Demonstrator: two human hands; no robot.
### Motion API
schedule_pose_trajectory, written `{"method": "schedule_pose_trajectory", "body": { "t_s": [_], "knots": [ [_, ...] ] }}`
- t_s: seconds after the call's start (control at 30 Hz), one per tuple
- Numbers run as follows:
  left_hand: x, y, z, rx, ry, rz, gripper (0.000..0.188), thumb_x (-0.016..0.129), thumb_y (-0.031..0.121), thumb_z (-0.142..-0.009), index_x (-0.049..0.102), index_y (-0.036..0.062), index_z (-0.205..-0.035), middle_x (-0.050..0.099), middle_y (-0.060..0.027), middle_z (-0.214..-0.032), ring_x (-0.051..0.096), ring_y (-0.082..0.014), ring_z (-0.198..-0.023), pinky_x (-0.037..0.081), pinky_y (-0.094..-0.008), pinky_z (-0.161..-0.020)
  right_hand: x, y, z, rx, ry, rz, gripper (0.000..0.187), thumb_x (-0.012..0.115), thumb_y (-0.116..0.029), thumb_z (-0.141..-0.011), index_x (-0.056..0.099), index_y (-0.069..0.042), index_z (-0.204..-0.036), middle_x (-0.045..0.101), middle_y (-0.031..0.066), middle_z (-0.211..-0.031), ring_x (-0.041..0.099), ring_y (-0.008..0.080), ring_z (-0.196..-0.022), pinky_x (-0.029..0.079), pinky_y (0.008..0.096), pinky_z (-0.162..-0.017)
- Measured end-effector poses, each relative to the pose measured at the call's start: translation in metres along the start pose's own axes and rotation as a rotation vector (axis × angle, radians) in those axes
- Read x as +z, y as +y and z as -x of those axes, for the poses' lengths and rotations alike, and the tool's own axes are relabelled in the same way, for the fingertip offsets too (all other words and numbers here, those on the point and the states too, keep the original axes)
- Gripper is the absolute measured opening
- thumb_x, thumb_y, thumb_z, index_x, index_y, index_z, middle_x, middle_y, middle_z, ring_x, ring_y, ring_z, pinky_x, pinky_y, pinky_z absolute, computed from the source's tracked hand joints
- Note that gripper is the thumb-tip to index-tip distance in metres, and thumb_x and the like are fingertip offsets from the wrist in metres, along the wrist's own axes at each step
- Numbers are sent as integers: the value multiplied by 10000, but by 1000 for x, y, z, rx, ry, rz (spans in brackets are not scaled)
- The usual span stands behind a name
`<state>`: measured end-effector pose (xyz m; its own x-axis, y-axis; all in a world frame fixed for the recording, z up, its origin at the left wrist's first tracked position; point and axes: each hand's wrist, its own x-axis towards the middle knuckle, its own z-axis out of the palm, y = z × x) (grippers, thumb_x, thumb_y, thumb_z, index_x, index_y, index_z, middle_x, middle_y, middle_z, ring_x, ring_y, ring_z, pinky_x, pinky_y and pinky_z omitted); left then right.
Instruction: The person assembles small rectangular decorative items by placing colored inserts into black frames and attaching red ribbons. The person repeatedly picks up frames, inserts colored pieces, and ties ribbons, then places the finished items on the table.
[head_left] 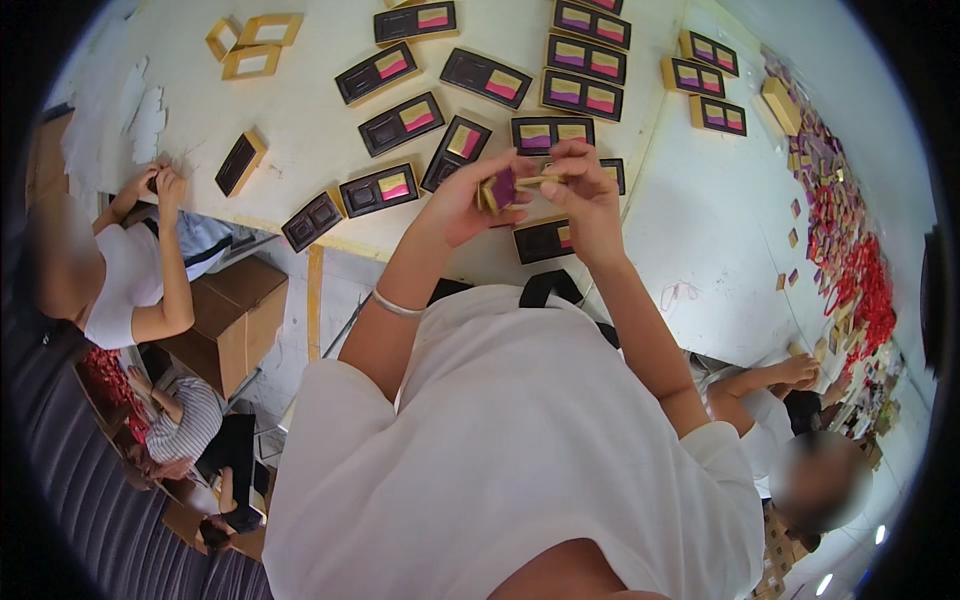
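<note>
Cream tabletop (300, 130) stretched away from us; our left hand (470, 205) grasped a purple-and-gold packet (504, 188), our right hand (592, 203) pinched a gold piece (538, 183) just right of it, and a dark tray (538, 243) lay nearer, lengthwise left-to-right, closer to the right hand.

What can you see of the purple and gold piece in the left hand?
The purple and gold piece looks small and block-like, with a purple face and gold sides, perhaps coated card. The left hand grips it, tilted, over the table. A gold strip in the right hand points toward it; whether they join is too blurred to tell.
</note>
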<state>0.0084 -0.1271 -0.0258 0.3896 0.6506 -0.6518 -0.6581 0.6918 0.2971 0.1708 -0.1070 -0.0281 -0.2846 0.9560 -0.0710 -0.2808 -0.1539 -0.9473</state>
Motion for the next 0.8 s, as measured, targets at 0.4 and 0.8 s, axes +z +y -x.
{"method": "schedule_pose_trajectory", "body": {
  "t_s": [0.4, 0.8],
  "knots": [
    [-6, -12, -14, 43, 49, -435, 134, 629, 204, -781, 580, 86, -822, 494, 42, -632, 411, -39, -510, 291, -186, -428, -40, -10, 23, -452, -267, 942, 292, 648, -33, -684, 572, -65, -964, 528, 123, -1075, 509, 298, -936, 413, 382, -791],
    [3, -47, -28, -160, 70, -514, 163, 565, 256, -801, 558, 94, -788, 490, 46, -655, 420, -32, -573, 296, -174, -444, -53, -11, 44, -281, -319, 992, 378, 697, -59, -651, 566, -23, -1004, 511, 108, -980, 500, 289, -878, 421, 357, -744]
  ]
}}
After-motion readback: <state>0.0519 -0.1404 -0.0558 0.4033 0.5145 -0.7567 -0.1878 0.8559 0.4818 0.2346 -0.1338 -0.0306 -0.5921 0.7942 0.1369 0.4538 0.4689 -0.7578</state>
